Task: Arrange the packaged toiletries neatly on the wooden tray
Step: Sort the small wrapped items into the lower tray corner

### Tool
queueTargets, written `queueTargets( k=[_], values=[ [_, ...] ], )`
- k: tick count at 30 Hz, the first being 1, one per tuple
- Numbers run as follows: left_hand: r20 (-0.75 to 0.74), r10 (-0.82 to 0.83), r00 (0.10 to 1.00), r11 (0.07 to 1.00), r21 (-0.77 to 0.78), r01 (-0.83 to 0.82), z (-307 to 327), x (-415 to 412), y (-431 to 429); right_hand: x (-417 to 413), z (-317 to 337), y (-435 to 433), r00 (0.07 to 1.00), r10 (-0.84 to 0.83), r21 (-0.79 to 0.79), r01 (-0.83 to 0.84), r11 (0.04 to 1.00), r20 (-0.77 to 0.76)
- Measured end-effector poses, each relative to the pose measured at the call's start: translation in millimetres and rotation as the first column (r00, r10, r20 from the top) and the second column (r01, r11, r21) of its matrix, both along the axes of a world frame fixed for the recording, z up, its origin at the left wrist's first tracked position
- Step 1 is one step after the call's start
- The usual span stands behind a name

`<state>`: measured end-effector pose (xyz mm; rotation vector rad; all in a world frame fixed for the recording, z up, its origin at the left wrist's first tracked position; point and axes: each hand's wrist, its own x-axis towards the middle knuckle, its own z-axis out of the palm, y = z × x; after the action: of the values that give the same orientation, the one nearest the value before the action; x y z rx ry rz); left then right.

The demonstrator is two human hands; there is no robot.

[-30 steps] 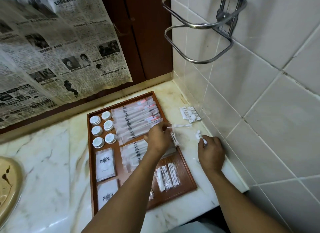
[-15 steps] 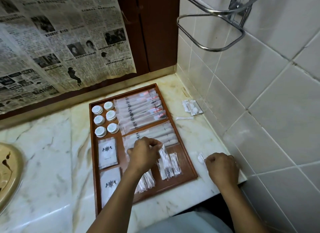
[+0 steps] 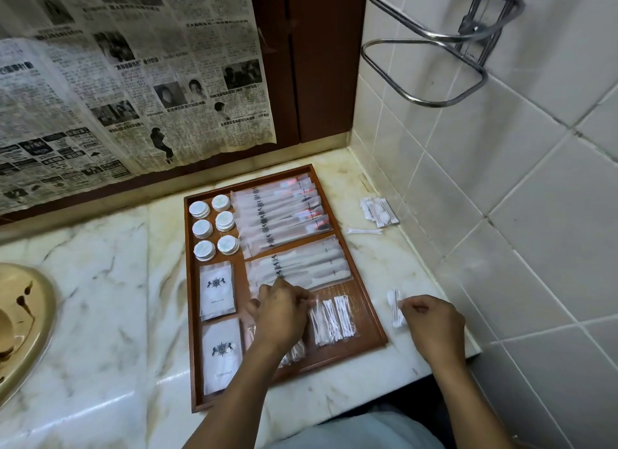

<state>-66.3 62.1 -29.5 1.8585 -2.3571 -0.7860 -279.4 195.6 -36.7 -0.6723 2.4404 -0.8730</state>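
A rectangular dark-brown wooden tray (image 3: 369, 301) lies on the pale veined marble counter (image 3: 107, 281), and everything else sits in relation to it. In the tray's far left corner stand six small round white lidded pots (image 3: 214, 227) in two columns of three. Filling the far right part is a fanned stack of long clear-wrapped packets with red-tipped contents (image 3: 284, 214); just nearer than these lies a second stack of long frosted white packets (image 3: 307, 264). Along the tray's left side, nearer than the pots, two flat white sachets with a dark crest (image 3: 217, 293) lie one behind the other. Near the tray's near right corner rest several clear packets of white cotton swabs (image 3: 331, 320), side by side.

The left hand (image 3: 281, 315) is over the tray's near middle, fingers curled together and pinched at the edge of the swab packets (what exactly it grips is hidden under the knuckles). The right hand (image 3: 431, 325) rests on the counter just off the tray's right rim, fingers closed on a small clear packet of white swabs (image 3: 394, 306).

Further off the right rim, toward the tiled wall (image 3: 501, 181), lie a loose thin swab packet (image 3: 364, 231) and a small pile of swab-and-cotton-pad packets (image 3: 379, 211). Left of the tray is a beige basin (image 3: 30, 315).
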Motion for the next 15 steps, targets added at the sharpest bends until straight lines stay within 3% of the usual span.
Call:
queueTargets(
  k=[6,15],
  values=[
    [0.013,-0.024,1.000,0.999,-0.035,0.025,-4.0,-4.2,5.5,25.7,9.8,-12.6,0.994,0.107,-0.010,-0.107,0.994,-0.028],
    [0.017,-0.082,0.997,0.996,-0.044,0.082,-5.2,1.1,10.2,58.8,-0.4,-31.0,0.922,0.260,0.178,-0.215,0.960,-0.286]
  ],
)
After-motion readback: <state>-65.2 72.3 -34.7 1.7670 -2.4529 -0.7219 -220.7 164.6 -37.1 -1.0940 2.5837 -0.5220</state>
